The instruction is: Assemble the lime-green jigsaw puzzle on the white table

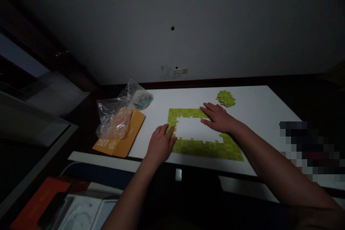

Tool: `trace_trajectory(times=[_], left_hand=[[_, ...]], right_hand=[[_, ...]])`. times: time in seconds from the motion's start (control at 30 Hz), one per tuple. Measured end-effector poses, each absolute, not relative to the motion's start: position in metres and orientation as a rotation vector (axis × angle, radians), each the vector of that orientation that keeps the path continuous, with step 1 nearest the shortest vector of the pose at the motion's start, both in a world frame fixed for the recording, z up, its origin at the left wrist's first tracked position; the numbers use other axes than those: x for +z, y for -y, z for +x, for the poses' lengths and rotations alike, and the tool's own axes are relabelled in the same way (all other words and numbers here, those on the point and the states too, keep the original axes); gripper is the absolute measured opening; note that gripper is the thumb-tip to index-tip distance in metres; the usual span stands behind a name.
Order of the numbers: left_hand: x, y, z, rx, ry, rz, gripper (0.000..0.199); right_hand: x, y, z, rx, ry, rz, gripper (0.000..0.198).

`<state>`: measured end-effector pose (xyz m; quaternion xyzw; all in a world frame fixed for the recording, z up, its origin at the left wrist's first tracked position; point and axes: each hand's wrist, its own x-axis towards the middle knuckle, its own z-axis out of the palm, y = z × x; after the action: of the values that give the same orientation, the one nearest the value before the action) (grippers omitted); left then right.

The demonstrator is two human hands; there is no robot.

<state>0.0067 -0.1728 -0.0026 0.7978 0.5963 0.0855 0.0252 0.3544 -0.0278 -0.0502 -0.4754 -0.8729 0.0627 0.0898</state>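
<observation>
A green jigsaw puzzle frame (207, 150) lies flat on the white table (253, 111), its border joined around a white middle with knobbed inner edges. At its left side rests my left hand (161, 143), fingers spread over the border. My right hand (218, 117) lies open across the upper right part, palm down, fingers stretched out and hiding that stretch of the border. Neither hand grips anything. Beyond my right hand sits a small heap of loose green puzzle pieces (225, 99).
An orange envelope (134, 129) lies left of the puzzle, partly under clear plastic bags (113, 115) with pieces inside. Below left are a red-orange box (43, 201) and an open white box (81, 212). A pixelated patch hides the table's right side. A wall stands behind.
</observation>
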Motion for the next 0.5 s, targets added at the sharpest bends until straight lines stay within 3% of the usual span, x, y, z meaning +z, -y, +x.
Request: trace_trajectory(times=[0.5], left_hand=[[-0.014,0.178,0.021,0.29,-1.96,2.374,0.049]], right_hand=[[-0.048,0.028,0.355,0.242,2.592,-1.419,0.087]])
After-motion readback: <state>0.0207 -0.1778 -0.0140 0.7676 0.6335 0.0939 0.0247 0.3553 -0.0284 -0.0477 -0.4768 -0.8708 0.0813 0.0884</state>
